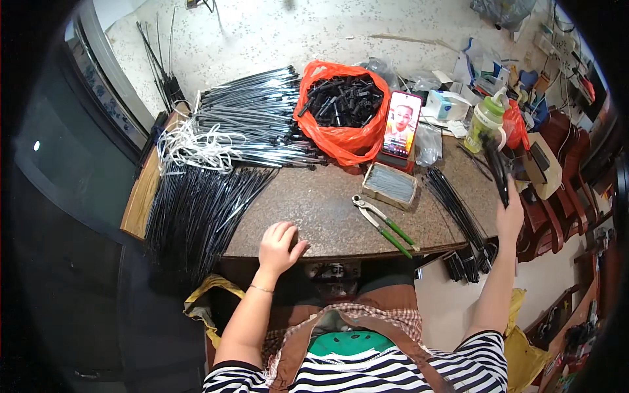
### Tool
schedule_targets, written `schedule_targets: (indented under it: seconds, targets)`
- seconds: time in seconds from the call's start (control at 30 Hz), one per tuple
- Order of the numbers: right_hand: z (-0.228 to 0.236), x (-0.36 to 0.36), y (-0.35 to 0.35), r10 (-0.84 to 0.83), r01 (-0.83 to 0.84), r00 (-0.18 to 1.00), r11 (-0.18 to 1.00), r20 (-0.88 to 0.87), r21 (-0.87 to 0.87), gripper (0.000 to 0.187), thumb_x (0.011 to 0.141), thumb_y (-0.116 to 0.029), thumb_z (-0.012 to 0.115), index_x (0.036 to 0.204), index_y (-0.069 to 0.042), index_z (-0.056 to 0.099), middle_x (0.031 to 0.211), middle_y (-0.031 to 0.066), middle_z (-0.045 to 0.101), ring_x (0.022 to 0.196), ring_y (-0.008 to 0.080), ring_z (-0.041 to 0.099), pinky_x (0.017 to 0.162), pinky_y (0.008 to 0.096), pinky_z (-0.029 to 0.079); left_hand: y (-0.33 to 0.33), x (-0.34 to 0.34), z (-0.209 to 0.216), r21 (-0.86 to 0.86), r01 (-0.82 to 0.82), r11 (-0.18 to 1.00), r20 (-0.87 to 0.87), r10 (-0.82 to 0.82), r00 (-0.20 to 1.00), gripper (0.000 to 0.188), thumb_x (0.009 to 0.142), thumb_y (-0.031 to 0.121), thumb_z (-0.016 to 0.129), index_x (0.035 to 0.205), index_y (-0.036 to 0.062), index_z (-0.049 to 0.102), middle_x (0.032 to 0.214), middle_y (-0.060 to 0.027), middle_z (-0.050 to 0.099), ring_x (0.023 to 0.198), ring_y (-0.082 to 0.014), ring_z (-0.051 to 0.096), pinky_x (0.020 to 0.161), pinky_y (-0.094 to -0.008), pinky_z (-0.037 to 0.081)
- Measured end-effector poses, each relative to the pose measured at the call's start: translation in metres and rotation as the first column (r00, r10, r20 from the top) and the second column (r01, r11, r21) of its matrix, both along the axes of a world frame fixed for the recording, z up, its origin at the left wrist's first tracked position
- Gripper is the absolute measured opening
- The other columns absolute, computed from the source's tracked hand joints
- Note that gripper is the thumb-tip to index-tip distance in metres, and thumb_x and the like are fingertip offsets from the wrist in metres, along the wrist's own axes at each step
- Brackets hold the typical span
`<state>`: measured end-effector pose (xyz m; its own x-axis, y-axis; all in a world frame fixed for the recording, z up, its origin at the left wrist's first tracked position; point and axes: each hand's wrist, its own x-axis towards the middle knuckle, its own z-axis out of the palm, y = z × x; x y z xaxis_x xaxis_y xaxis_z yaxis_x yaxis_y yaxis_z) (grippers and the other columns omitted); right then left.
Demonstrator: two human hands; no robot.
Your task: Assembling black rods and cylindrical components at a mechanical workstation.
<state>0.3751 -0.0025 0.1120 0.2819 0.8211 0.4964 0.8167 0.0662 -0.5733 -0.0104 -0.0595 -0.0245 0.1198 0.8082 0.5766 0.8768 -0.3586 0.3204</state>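
Note:
My left hand (280,247) rests on the front edge of the brown speckled table (298,213), with fingers stretched and thumb apart, holding nothing. Out to the right, my right hand (510,215) is closed round a long black object (500,173), whose exact kind I cannot make out. It points away from me, in front of the green bottle (487,121). Below and left of that hand, a bunch of thin black rods (457,208) lies across the table's right edge. Pliers with green handles (383,226) lie between my hands, beside a small box of thin grey pins (390,185).
Rods with black ends (249,118) are piled at the back left, with white cords (196,147) over them and more black rods (196,209) nearer. A red plastic bag (344,147) holds short black parts. A lit phone (401,124) stands beside it; red-brown chairs (557,196) stand right.

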Motion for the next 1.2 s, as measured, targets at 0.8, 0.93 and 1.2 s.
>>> schedule_targets:
  seconds: [0.8,0.93,1.2]
  targets:
    - [-0.103,-0.216,-0.079,0.258,-0.209,0.834,0.966,0.488,-0.154,0.020,0.067,-0.020,0.054,0.080,-0.005,0.048,0.079,0.0086,0.045,0.076,0.0258,0.042,0.063,0.0350,0.033,-0.028,-0.166,0.044,0.122,-0.643,0.756,-0.002,0.648,0.761,0.018,0.068,0.011,0.048,0.081,-0.0012,0.050,0.089,-0.0150,0.049,0.089,-0.0277,0.044,0.077,-0.0387,0.033]
    - [-0.102,-0.232,-0.062,0.236,-0.215,0.849,0.972,0.473,-0.099,0.019,0.067,-0.020,0.052,0.079,-0.005,0.048,0.079,0.0083,0.045,0.075,0.0253,0.042,0.063,0.0343,0.032,-0.007,-0.216,0.034,0.107,-0.931,0.350,-0.221,0.921,0.321,0.031,0.071,0.013,0.043,0.100,-0.0001,0.044,0.098,-0.0127,0.046,0.094,-0.0253,0.041,0.079,-0.0413,0.032]
    - [-0.105,-0.238,-0.056,0.198,-0.173,0.850,0.980,0.489,-0.096,0.022,0.065,-0.021,0.053,0.080,-0.005,0.049,0.079,0.0079,0.046,0.076,0.0249,0.042,0.063,0.0345,0.032,-0.008,-0.230,0.052,0.002,-0.796,0.605,-0.182,0.783,0.594,0.009,0.069,0.009,0.047,0.077,0.0049,0.044,0.081,-0.0088,0.045,0.079,-0.0261,0.043,0.063,-0.0376,0.037]
